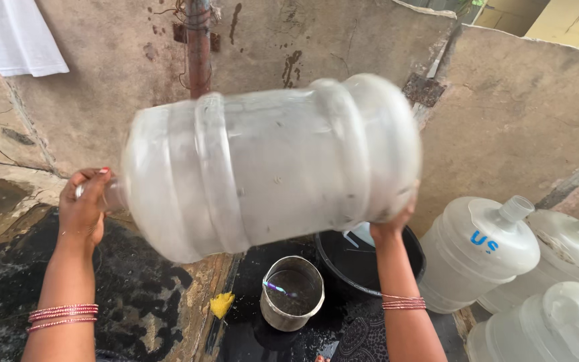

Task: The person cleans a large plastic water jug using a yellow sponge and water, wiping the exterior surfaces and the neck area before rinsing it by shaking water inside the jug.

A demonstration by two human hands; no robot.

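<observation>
Hands: left hand (85, 211) grips neck, right hand (391, 224) base | big water jug (269, 164) sideways, frame centre | steel pot (292, 292) below | looks mid-rinse

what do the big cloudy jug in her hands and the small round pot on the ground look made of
The big cloudy water jug looks like translucent plastic, matte and scuffed: light passes through and moulded ribs ring it. The small round pot looks like metal, probably steel: grey, with a thin bright rim and dull reflections.

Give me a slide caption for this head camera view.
Both hands hold a large translucent water jug sideways above a steel pot on wet ground.
</observation>
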